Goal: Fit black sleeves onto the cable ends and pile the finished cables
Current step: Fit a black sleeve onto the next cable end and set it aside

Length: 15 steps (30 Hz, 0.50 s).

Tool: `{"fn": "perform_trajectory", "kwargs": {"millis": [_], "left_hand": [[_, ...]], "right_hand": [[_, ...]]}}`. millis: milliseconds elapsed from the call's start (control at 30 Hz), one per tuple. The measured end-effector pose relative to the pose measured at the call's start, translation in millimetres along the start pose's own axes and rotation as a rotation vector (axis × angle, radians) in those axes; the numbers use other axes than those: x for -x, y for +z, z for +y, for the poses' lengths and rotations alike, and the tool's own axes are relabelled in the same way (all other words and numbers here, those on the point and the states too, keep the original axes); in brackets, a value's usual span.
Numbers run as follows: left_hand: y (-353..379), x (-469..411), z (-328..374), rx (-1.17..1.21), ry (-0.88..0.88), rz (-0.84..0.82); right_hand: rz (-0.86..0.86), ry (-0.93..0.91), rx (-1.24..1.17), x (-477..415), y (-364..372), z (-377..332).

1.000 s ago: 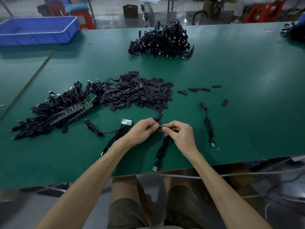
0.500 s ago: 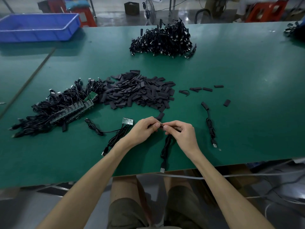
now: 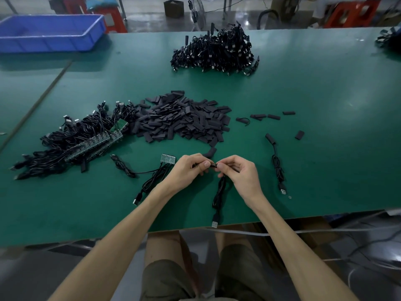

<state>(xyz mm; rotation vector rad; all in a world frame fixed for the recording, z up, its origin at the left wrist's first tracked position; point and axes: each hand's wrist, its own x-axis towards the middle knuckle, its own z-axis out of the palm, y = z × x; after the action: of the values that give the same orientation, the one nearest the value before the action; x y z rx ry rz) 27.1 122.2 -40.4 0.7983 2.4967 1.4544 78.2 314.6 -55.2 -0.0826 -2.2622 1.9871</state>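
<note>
- Since a second ago the bundled black cable [image 3: 219,192] under the hands has swung a little to the right, and its silver USB plug [image 3: 214,223] now lies at the near edge of the green worktop [image 3: 325,94]; both hands have kept their pinch
- The left hand [image 3: 188,168] and the right hand [image 3: 240,172] meet fingertip to fingertip just above the worktop; the fingers [image 3: 206,164] of each are curled and pinch the upper end of this cable; only a short dark stub shows between them, and whether the sleeve is already on cannot be told
- The cable is thin, glossy and black, folded into a slim hank that hangs from the right hand down to the plug
- Just beyond the hands lies a broad heap of flat black sleeves [image 3: 184,120]; a few loose ones [image 3: 267,116] lie to its right
- Left of that heap, a tangle of black cables with bare green circuit boards [image 3: 76,146]; one such cable [image 3: 152,177] lies beside the left wrist, its small board [image 3: 167,159] uncovered
- Right of the hands, a single cable with a black sleeve on its far end [image 3: 276,164]
- At the far side, a mound of sleeved black cables [image 3: 214,53]; a blue plastic tray [image 3: 50,33] at the far left
</note>
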Motion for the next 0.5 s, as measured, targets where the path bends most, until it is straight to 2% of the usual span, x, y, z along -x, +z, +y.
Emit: {"fn": "perform_trajectory", "kwargs": {"millis": [500], "left_hand": [[0.5,1.0,-4.4,0.044,0.012,-0.007]], "right_hand": [[-0.058,-0.001,0.105,-3.0,-0.2,1.1]]}}
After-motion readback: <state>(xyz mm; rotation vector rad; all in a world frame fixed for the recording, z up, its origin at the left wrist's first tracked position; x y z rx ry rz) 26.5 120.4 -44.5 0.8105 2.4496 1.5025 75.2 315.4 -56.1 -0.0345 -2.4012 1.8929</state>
